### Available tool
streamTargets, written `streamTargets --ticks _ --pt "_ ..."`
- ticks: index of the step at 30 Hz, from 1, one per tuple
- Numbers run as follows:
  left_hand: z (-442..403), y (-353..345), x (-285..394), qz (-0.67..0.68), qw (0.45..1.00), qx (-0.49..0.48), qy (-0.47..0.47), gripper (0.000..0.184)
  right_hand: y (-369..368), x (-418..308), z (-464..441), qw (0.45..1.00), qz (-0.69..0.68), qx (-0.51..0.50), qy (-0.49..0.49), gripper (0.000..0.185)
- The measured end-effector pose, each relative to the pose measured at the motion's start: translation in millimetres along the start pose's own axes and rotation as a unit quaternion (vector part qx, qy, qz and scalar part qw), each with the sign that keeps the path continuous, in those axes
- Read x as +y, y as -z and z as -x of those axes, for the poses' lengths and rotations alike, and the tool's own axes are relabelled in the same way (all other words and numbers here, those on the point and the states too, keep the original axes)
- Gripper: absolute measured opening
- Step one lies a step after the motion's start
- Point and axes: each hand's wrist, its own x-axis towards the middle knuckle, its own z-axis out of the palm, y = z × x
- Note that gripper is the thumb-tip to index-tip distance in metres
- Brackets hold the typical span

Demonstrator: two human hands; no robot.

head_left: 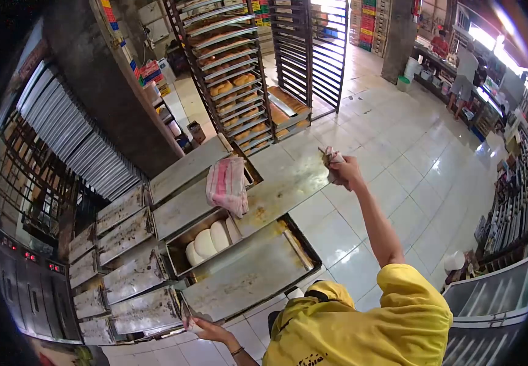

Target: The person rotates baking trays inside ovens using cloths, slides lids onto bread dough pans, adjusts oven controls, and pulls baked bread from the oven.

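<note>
My right hand (344, 172) is closed round a crumpled cloth (332, 157) at the far end of a long metal lid (285, 186). This lid lies partly over a tin; in the tin's uncovered part sit several pale dough pieces (208, 242). My left hand (202, 329) is at the near corner of the tins, fingers closed at an edge; what they grip is too small to make out. A pink-and-white striped cloth (227, 185) rests on the tins beside the dough. Another long lid (246, 271) covers the nearest tin.
More lidded tins (133, 277) stand at left, by an oven (29, 287). A tall rack (230, 79) holds trays of bread; a second rack (310, 55) stands beside it. White tiled floor (410, 158) lies right. People (464, 67) are at a far counter.
</note>
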Motion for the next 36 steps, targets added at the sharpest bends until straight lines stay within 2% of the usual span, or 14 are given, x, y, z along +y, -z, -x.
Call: streamTargets --ticks 1,4,8,9,12,14,16,18,19,22,24,28,34,36 --pt "0 0 -5 0.022 1.0 -0.003 0.007 0.042 3 0 -4 0.997 0.06 0.0 0.047 0.014" --pt "-7 9 -31 -0.013 0.999 -0.023 0.032 0.043 -3 -6 5 1.0 0.006 0.001 0.013 0.015" --pt "1 11 31 0.024 0.997 -0.045 0.053 0.043 -7 25 -16 0.996 0.026 0.016 0.08 0.015" --pt "5 11 59 0.057 0.992 -0.049 0.098 0.042 -9 28 -15 0.997 0.001 0.003 0.072 0.019" --pt "-2 30 40 0.052 0.98 -0.066 0.179 0.049 -18 29 -6 0.996 0.039 0.035 0.07 0.017" --pt "-7 44 26 0.064 0.968 -0.145 0.196 0.046 -18 29 0 0.992 0.074 0.013 0.101 0.018" --pt "-7 49 57 0.003 0.972 -0.15 0.182 0.043 -26 31 8 0.991 0.072 0.018 0.112 0.02" --pt "-11 67 28 0.082 0.967 -0.193 0.142 0.04 -38 33 17 0.995 0.037 0.003 0.098 0.02" --pt "-10 77 0 0.07 0.981 -0.14 0.114 0.039 -39 40 13 0.993 0.054 0.001 0.104 0.021" --pt "-14 117 -46 0.02 0.98 -0.129 0.15 0.039 -56 37 26 0.994 0.05 -0.004 0.093 0.016" --pt "-20 145 -75 -0.005 0.976 -0.13 0.175 0.038 -70 38 33 0.987 0.099 -0.025 0.126 0.015" --pt "-33 192 -141 -0.037 0.963 -0.14 0.227 0.038 -105 46 55 0.976 0.19 -0.062 0.091 0.014" --pt "-53 254 -231 -0.067 0.929 -0.181 0.317 0.037 -192 25 140 0.94 0.324 -0.075 0.072 0.03" --pt "-56 275 -257 -0.077 0.916 -0.195 0.343 0.037 -207 39 141 0.931 0.313 -0.052 0.181 0.032"
